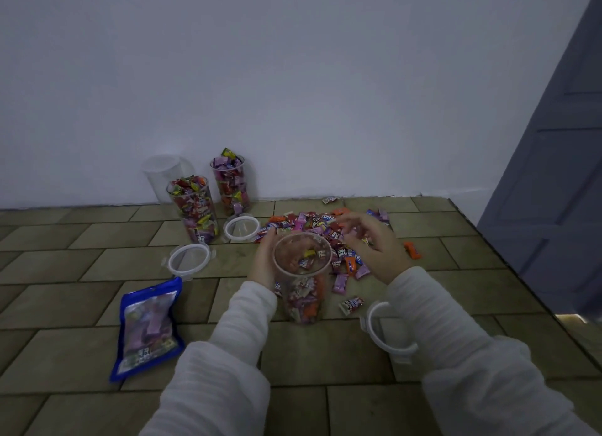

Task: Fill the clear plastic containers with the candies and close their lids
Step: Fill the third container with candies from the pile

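sleeves [456, 331]: long, white, ribbed knit | cuffs: reach both wrists | hands: bare

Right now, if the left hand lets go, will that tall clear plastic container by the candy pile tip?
Probably fairly steady: the tall clear plastic container stands upright, roughly half-filled, weight low. Likely light and slippery, so a sideways knock could topple it.

Wrappers in the candy pile [312, 227] carry print, and "relax" reads, upside down, on a red one near the far edge [329, 220]. Inside the near container [301, 272], one wrapper shows white lettering, too blurred to make out. The blue bag [148, 325] has a printed label along its lower edge, too small to read.
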Demonstrator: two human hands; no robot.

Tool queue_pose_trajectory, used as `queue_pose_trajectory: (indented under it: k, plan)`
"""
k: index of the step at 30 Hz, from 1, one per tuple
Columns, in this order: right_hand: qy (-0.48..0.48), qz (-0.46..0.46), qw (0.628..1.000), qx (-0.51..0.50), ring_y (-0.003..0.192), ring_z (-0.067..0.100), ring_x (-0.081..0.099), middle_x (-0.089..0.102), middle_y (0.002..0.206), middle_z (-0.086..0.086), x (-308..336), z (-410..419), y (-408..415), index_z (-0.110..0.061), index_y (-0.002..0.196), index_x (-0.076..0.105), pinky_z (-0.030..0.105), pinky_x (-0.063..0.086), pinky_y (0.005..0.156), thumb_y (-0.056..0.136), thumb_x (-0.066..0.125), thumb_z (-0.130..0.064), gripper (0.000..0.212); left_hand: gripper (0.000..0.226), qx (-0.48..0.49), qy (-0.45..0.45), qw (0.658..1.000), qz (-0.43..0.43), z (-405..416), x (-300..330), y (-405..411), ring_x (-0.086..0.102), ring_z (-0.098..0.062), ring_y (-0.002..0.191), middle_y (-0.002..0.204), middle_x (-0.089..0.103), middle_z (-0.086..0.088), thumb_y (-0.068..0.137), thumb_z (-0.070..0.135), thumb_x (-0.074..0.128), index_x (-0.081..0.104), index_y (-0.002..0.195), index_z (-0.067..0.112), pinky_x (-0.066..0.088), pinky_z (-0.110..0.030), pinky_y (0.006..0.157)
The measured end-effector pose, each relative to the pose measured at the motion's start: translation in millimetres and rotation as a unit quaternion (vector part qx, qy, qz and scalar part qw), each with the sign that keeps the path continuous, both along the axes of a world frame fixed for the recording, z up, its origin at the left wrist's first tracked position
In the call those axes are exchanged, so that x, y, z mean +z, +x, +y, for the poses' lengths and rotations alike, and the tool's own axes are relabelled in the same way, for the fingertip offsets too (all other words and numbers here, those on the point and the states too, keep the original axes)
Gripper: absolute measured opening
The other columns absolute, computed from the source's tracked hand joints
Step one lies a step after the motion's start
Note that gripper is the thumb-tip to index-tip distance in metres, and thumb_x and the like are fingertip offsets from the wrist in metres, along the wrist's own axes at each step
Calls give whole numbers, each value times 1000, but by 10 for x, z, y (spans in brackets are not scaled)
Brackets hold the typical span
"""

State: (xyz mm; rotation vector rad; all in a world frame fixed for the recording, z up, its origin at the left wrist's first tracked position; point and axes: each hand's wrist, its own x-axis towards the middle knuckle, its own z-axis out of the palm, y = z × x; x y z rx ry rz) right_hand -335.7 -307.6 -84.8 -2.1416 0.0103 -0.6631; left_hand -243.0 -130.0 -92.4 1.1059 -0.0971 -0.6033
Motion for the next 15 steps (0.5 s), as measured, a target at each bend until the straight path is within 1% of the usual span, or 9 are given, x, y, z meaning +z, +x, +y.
queue_pose_trajectory:
  k: [2,3,5,6,8,10,12,14,15]
  plan:
    - [-3,12,1000,-28,80,4,50,57,87,-8,-95,-154,-50,-33,104,59,28,43,76,86,55,-17,24,44,36,32,996,-70,72,120,33,62,-27,94,90,72,-3,92,46,41,70,87,14,44,-39,87]
    - [-5,22,999,-47,79,2,49,57,88,-6,-144,-226,-74,-32,103,59,27,41,75,87,57,-13,25,36,63,61,989,-119,96,203,25,62,-24,98,95,71,0,91,43,45,70,91,17,44,-40,87]
    - [-12,47,995,-91,79,2,47,55,88,-8,-254,-353,-118,-31,102,60,26,38,73,87,60,-6,29,18,154,107,958,-218,93,407,-74,61,-13,93,95,68,8,94,30,51,66,95,20,47,-31,80]
    - [-23,58,992,-108,80,3,47,54,88,-9,-303,-399,-138,-30,102,60,28,40,75,87,61,-5,28,11,198,96,939,-264,55,527,-177,60,-10,88,93,66,8,94,21,53,64,94,21,46,-26,78]
    - [-40,84,987,-128,89,9,50,55,94,-6,-403,-466,-171,-26,105,61,35,44,83,86,63,-8,26,15,235,58,896,-373,-86,710,-413,57,-8,82,91,62,5,91,10,57,60,92,24,46,-20,73]
    - [-44,121,981,-147,102,18,51,55,103,-3,-501,-521,-200,-24,108,63,41,43,92,86,64,-12,26,19,192,61,855,-479,-320,744,-625,56,-7,80,93,61,3,87,5,57,58,95,22,46,-19,67]
    - [-48,137,975,-170,108,25,50,54,106,-1,-573,-573,-227,-26,108,64,46,42,95,84,66,-15,27,26,125,136,798,-574,-571,612,-776,53,-2,85,100,59,2,85,0,54,57,98,22,43,-13,73]
    - [-46,139,973,-182,108,27,50,54,106,2,-611,-635,-249,-28,106,64,48,42,95,82,67,-16,27,31,40,229,762,-604,-771,399,-843,45,3,97,113,54,0,84,-4,52,59,105,18,38,-9,88]
    - [-39,148,971,-185,110,25,48,52,108,1,-613,-656,-256,-28,106,63,47,41,97,83,67,-17,26,36,-1,277,765,-582,-840,274,-846,43,2,105,121,50,0,85,-5,51,58,113,17,36,-11,95]
